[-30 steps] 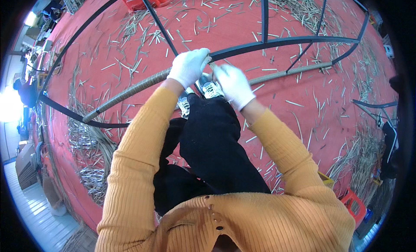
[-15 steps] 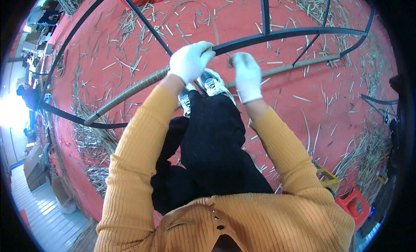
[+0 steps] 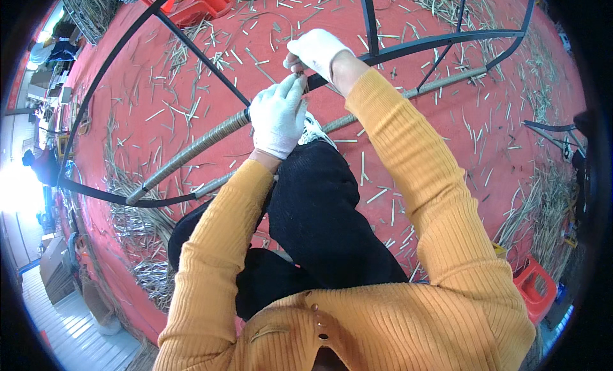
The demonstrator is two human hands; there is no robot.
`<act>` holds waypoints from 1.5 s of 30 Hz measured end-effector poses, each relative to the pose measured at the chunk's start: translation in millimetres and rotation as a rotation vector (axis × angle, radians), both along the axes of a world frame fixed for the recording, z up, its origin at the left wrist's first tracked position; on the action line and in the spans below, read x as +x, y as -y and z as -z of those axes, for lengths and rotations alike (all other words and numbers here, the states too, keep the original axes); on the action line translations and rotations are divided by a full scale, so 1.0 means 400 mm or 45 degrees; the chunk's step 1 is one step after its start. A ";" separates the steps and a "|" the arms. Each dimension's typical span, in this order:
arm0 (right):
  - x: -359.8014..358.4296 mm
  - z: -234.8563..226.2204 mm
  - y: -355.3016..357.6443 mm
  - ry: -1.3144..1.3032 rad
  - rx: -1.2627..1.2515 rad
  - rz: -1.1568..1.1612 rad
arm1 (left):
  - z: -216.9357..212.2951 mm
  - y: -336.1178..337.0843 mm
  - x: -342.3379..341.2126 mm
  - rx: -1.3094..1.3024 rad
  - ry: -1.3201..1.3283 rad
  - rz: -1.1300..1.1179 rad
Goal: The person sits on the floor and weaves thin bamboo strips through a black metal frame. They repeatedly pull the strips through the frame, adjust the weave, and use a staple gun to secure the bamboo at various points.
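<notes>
Head view: the wrapped bar [image 3: 191,151], a frame member bound in a tight spiral of pale strip, runs from lower left up to the person's hands, above the knees. It belongs to a black metal frame [image 3: 440,40] standing over a red floor mat [image 3: 447,128] littered with cut reed scraps [image 3: 137,227].

Step in hand, as I judge it: wrapping the bar, at the point where the binding meets the black curved rail. Left hand [image 3: 278,119], white glove, is closed round the bar at the end of the wrapped stretch, fingers curled over it, clamping the last turns. Right hand [image 3: 317,50], also gloved, is raised beyond it, fingertips pinched on a thin dark strand [image 3: 304,83] that leads down to the left hand. Pinch is tight, rest of the hand loosely curled.

Next move likely needs tension kept on the strand while it goes round the bar, left grip holding so the turns don't slacken.

Versus a second ago: both hands sat side by side on the bar, palms down. Half a second ago the right had lifted off slightly. Now it's well up and away from the left, strand drawn out between them. Left has stayed on the bar. Camera has tilted, so the frame sits differently in the picture.

Red plastic stool [image 3: 535,288] lower right, red crate [image 3: 191,0] at top
</notes>
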State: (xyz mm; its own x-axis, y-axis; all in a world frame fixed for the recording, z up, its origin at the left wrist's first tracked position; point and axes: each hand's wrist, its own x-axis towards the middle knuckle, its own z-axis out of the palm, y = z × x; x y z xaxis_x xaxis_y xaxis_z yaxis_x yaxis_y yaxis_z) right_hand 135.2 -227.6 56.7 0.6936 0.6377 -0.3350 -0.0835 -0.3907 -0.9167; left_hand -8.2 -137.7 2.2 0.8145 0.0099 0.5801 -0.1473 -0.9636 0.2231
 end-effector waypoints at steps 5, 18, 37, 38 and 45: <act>-0.072 0.122 0.078 0.022 0.599 0.398 | 0.000 -0.012 0.036 -0.162 -0.265 -0.135; -0.166 0.178 0.164 -0.314 0.219 0.179 | -0.043 -0.048 0.075 -0.086 -0.805 -0.068; 0.042 0.108 0.102 0.527 -0.016 -0.319 | -0.055 -0.005 0.075 -0.134 -0.935 -0.282; 0.046 0.099 0.096 0.541 -0.122 -0.295 | -0.053 -0.002 0.072 -0.120 -0.928 -0.286; -0.002 0.044 0.121 0.650 -0.452 -0.512 | -0.101 0.029 -0.033 -0.316 -0.751 -0.091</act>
State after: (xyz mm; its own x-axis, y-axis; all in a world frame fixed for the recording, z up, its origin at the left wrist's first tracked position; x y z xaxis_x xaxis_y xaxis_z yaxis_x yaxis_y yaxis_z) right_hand 134.5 -276.0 39.0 0.5537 0.7890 -0.2663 0.5319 -0.5812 -0.6159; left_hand -21.5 -149.4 42.5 0.9884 0.1519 0.0082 0.1308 -0.8759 0.4643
